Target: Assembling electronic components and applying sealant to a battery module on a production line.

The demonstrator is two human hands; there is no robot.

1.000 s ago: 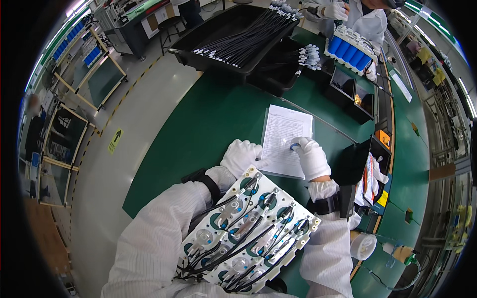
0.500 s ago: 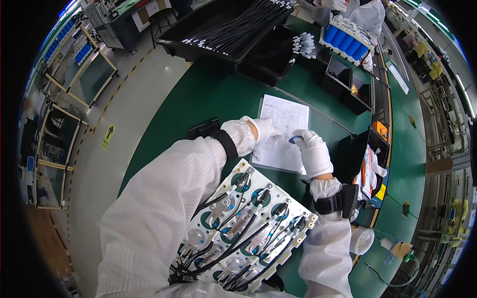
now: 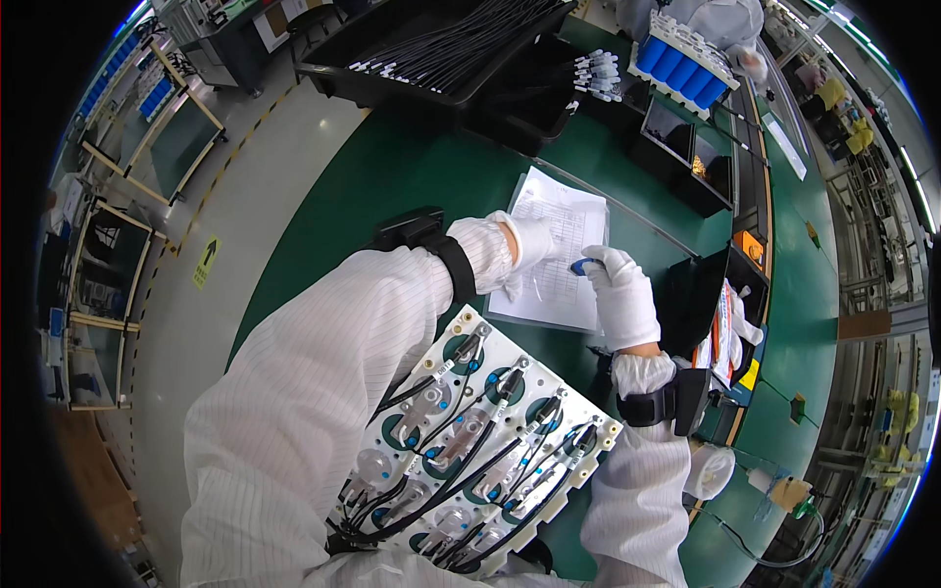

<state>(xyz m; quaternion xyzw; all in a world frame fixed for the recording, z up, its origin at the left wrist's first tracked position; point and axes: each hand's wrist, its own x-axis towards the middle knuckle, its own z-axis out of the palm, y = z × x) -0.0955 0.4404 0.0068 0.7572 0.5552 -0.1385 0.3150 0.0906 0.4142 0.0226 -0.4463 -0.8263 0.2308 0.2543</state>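
Observation:
A white printed sheet (image 3: 559, 306) with a table grid lies on a clear sleeve on the green worktop. My white-gloved left hand (image 3: 530, 245) rests over the sheet's left side, fingers apart, some hidden by the hand. Over the right side, my gloved right hand (image 3: 623, 299) closes its fingertips on a small blue object (image 3: 581, 266); the fingers hide most of it, so its kind does not show. Nearer me, between my forearms, sits a tilted white battery module plate (image 3: 477, 331) with round openings, metal tabs and black cables (image 3: 470, 480).
Black trays (image 3: 328, 82) of cables stand at the far side, beside small black bins (image 3: 676, 181). A blue-celled module (image 3: 681, 69) stands near another person (image 3: 720, 24) at far right. A black box (image 3: 701, 294) holding gloves is right of my hand; a white roll (image 3: 708, 472) lies nearer.
My left hand has moved slightly right and away from me on the sheet. The sheet's top edge now sits higher and more slanted. My right hand keeps the blue object, shifted slightly.

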